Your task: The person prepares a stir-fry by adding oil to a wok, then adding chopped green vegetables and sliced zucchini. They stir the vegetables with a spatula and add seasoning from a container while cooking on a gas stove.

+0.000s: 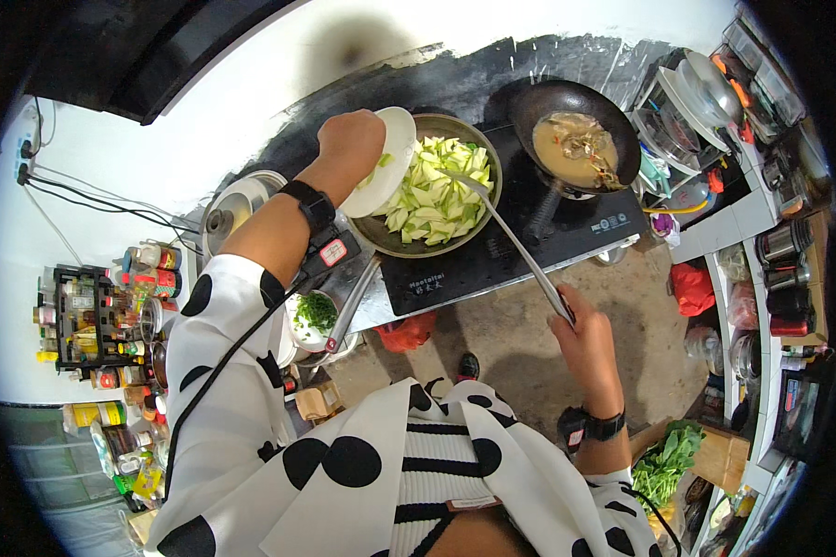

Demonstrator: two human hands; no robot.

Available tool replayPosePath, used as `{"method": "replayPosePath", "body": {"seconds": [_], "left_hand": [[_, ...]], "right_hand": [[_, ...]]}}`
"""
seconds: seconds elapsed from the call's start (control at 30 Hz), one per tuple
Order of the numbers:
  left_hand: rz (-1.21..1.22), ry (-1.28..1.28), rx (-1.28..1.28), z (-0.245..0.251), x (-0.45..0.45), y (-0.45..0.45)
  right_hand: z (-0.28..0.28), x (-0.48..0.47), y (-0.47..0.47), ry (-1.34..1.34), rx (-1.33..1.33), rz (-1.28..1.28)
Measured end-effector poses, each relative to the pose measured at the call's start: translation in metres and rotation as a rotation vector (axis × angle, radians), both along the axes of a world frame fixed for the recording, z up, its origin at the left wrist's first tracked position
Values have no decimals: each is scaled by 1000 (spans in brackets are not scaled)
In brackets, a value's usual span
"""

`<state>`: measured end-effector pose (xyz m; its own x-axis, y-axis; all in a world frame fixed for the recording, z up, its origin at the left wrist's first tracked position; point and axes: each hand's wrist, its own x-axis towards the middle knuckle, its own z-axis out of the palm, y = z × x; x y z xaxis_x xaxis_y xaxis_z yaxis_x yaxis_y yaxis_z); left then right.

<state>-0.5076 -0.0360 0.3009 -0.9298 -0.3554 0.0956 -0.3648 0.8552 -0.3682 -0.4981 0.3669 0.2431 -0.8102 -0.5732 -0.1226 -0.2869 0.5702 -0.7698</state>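
Observation:
My left hand [354,143] grips a white plate [394,167] and holds it tilted over the left rim of a frying pan [493,163]. A few green pieces cling to the plate. Sliced pale-green vegetable [435,202] is heaped in the pan, which sits on a black induction cooktop [453,275]. In my right hand [585,341] is the handle of a long metal spatula [522,250]. Its blade rests on the vegetable slices near the pan's right side. The pan's handle [355,303] points down and left, towards me.
A dark wok [522,115] with brownish broth stands on the right of the cooktop. A bowl of chopped green herbs [315,311] lies left of the pan handle, below a lidded pot [233,209]. Seasoning bottles [87,320] crowd the far left; leafy greens [669,459] lie low right.

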Motion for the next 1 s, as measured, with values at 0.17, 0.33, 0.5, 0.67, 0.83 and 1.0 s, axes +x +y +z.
{"method": "replayPosePath", "body": {"seconds": [0.17, 0.33, 0.5, 0.67, 0.83, 1.0], "left_hand": [[230, 77, 161, -8, 24, -37], [78, -274, 155, -47, 75, -109], [642, 518, 1379, -78, 123, -110], [564, 650, 1678, -69, 148, -82], [534, 649, 1844, -67, 149, -67], [517, 700, 1810, -78, 142, -68]], "right_hand": [[-48, -4, -66, 314, 183, 52], [-97, 1, -130, 382, 352, 143], [-69, 2, -153, 499, 261, 206], [-42, -16, -242, 436, -359, 305], [-56, -18, -345, 444, -445, 309], [-76, 7, -363, 429, -493, 570]]}}
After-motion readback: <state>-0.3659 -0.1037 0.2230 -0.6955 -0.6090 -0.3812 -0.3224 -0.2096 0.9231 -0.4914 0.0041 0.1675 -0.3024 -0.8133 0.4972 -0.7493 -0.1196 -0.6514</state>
